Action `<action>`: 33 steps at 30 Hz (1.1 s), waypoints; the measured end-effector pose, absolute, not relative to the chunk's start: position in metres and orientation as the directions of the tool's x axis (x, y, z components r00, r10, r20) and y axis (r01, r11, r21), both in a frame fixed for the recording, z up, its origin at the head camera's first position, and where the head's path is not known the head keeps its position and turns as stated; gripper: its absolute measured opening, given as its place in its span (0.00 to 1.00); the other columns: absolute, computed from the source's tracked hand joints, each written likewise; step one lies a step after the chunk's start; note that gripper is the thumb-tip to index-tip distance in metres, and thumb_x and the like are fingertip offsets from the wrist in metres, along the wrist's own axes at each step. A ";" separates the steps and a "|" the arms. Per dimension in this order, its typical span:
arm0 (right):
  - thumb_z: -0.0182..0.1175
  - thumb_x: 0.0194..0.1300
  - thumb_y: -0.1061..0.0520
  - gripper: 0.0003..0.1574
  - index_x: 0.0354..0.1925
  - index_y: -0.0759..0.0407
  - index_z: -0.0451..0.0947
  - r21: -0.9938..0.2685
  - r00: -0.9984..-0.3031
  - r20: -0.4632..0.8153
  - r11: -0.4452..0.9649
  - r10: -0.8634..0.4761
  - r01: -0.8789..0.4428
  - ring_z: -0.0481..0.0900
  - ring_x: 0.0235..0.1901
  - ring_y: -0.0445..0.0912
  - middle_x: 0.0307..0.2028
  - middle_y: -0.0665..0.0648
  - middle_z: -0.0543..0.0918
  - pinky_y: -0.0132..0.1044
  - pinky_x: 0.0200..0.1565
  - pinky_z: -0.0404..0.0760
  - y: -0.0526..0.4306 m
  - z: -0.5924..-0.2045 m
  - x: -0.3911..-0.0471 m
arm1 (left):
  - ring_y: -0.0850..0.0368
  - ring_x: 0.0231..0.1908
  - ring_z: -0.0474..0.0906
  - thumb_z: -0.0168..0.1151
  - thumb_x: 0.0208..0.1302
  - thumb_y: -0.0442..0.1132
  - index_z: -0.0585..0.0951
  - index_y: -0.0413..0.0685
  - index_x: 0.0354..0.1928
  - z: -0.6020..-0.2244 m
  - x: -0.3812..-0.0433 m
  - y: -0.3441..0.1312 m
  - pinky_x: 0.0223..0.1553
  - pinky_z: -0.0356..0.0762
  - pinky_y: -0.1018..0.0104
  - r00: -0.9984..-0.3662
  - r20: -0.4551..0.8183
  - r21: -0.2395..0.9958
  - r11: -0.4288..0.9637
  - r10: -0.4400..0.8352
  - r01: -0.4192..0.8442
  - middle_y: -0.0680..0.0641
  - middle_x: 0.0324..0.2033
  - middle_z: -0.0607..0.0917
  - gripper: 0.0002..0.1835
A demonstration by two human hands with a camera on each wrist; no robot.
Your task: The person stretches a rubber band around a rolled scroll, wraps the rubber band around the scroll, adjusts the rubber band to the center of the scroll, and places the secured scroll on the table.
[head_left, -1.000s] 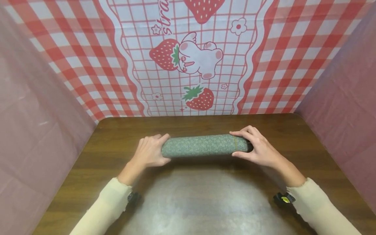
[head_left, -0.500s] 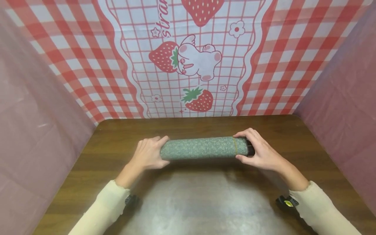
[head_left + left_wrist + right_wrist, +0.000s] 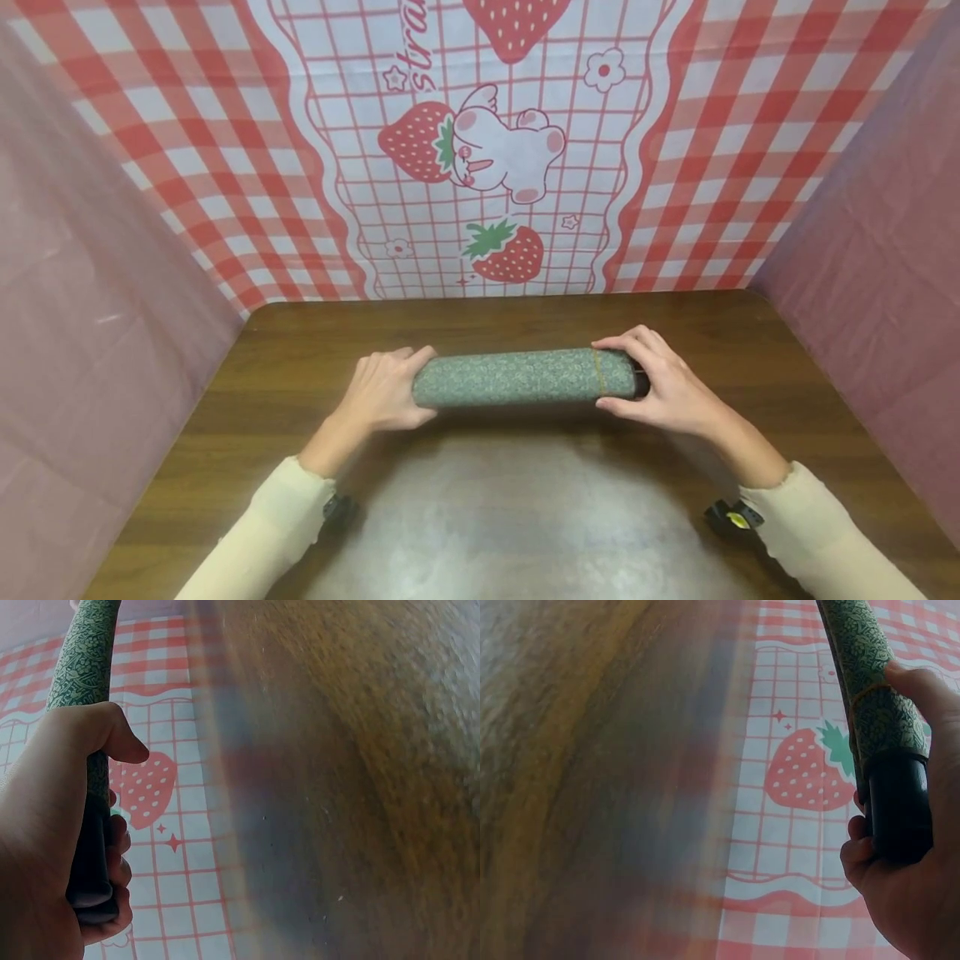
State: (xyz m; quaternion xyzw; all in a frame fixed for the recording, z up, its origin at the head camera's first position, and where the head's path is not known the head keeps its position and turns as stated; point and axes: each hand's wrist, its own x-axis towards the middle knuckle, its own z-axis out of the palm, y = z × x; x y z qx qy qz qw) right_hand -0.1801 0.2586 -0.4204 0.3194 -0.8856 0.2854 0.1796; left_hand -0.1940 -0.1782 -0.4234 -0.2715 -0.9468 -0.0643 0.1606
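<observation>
A rolled scroll (image 3: 517, 377) with green leafy-patterned backing is held level above the table between both hands. My left hand (image 3: 382, 387) grips its left end, thumb and fingers curled round it. In the left wrist view, dark end knobs (image 3: 91, 862) of the scroll sit inside that palm. My right hand (image 3: 663, 383) grips the other end, thumb on the near side and fingers on the far side. Close to that hand a thin yellowish band (image 3: 599, 372) circles the roll. A black knob (image 3: 898, 806) sticks out there in the right wrist view.
The brown wooden table (image 3: 480, 500) lies below, with a bright reflection on its near part. At its back edge hangs a red-and-white checked cloth (image 3: 480, 167) printed with strawberries. Pink cloth walls (image 3: 97, 292) stand at both sides.
The scroll has dipped slightly toward the near side in the picture since the first frame. The right hand has shifted a little on its end; both hands still hold it.
</observation>
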 end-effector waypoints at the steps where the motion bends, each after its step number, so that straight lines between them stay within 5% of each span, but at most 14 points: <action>1: 0.88 0.47 0.53 0.50 0.69 0.51 0.83 -0.389 -0.731 0.497 0.633 -0.467 -0.669 0.72 0.54 0.37 0.53 0.51 0.83 0.34 0.52 0.74 0.259 -0.421 -0.180 | 0.55 0.21 0.76 0.87 0.39 0.60 0.84 0.57 0.60 -0.423 -0.194 -0.178 0.20 0.66 0.64 -0.802 0.337 0.034 0.845 0.493 0.533 0.50 0.31 0.87 0.42; 24: 0.88 0.48 0.44 0.52 0.71 0.42 0.83 -0.337 -0.777 0.450 0.723 -0.440 -0.604 0.76 0.51 0.49 0.50 0.56 0.81 0.46 0.47 0.77 0.250 -0.426 -0.180 | 0.54 0.22 0.78 0.87 0.39 0.61 0.83 0.56 0.61 -0.425 -0.194 -0.178 0.20 0.68 0.64 -0.799 0.334 0.011 0.846 0.499 0.533 0.49 0.32 0.88 0.43; 33: 0.84 0.56 0.52 0.45 0.70 0.47 0.78 -0.438 -0.808 0.398 0.684 -0.434 -0.583 0.74 0.56 0.46 0.55 0.55 0.81 0.48 0.53 0.78 0.250 -0.426 -0.177 | 0.54 0.22 0.77 0.88 0.39 0.61 0.83 0.57 0.61 -0.427 -0.191 -0.182 0.19 0.67 0.63 -0.807 0.335 0.007 0.855 0.486 0.518 0.49 0.32 0.87 0.44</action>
